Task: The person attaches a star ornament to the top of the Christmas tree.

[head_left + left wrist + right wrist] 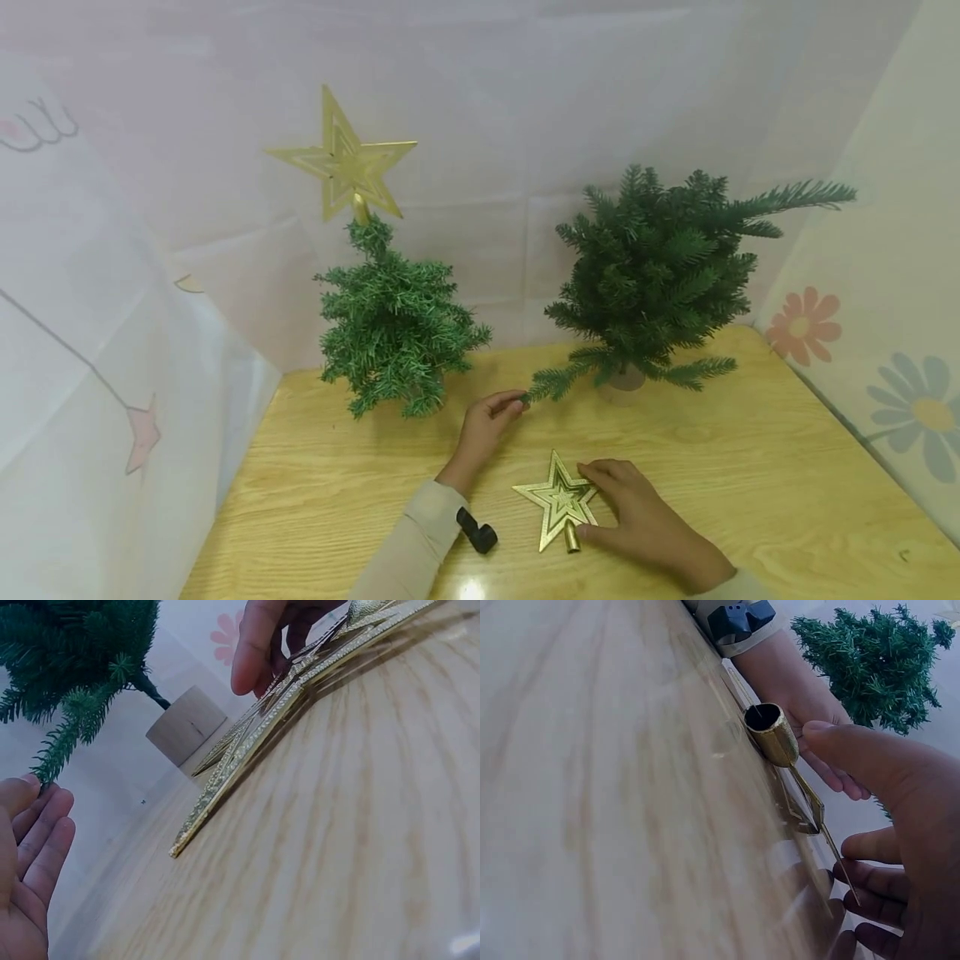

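Note:
My left hand (486,429) pinches the tip of a low branch (555,383) of the dark green Christmas tree (652,275), as the left wrist view also shows. A gold star tree topper (561,496) lies low over the tabletop in front of me, its hollow socket (769,735) pointing my way. On its right side my right hand (645,517) holds it, thumb at the socket and fingers around the edge of a right-hand point. The fingertips (877,881) show beside the star's thin edge in the right wrist view.
A lighter green tree (397,325) stands at the back left, topped with another gold star (348,162). The dark tree has a round wooden base (626,380). Behind the wooden table (300,500) hangs a pale cloth (480,108); a flowered sheet (885,333) borders the right.

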The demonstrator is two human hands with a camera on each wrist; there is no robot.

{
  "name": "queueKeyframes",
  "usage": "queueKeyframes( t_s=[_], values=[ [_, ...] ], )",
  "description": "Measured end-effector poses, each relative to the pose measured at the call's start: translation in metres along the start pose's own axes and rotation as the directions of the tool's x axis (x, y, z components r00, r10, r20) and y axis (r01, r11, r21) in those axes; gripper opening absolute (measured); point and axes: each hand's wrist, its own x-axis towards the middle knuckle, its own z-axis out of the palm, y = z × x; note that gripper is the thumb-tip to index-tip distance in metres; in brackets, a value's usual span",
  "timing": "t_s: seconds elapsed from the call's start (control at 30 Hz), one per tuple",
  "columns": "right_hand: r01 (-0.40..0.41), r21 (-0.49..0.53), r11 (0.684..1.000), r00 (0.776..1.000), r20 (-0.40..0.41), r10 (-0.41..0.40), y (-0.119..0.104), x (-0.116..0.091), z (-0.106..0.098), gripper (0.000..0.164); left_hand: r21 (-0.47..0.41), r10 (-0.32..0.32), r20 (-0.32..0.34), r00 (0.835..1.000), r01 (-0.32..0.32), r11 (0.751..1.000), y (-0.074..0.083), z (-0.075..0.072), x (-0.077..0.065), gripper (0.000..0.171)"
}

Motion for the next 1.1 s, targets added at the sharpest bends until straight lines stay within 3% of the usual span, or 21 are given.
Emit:
queueKeyframes(
  t_s=[0.17,0.4,0.6,0.87,1.1],
  values=[
    [-0.020,-0.009,1.000,0.999,0.034,0.020,-0.002,-0.001,-0.001,0.088,0.020,-0.015,0.001,1.000,0.015,1.000,0.000,0.000,-0.001,0.029],
    [-0.008,-0.033,0.999,0.999,0.052,0.010,0.000,-0.005,-0.004,0.083,0.028,-0.019,-0.018,1.000,0.020,0.999,-0.032,-0.001,0.008,0.032],
    [0.006,-0.017,1.000,0.996,0.093,-0.005,-0.001,-0.005,-0.008,0.078,0.042,-0.015,-0.025,1.000,0.016,0.999,-0.031,-0.001,0.007,0.031],
    [-0.029,0.020,0.999,0.996,0.082,0.027,-0.002,-0.001,-0.008,0.075,0.055,0.015,-0.035,0.999,-0.013,0.998,-0.031,-0.002,0.010,0.030],
    [-0.062,0.057,0.996,0.997,0.048,0.060,0.002,-0.002,-0.002,0.076,0.051,-0.013,-0.030,0.999,0.014,0.999,-0.031,-0.001,0.008,0.030]
  ],
)
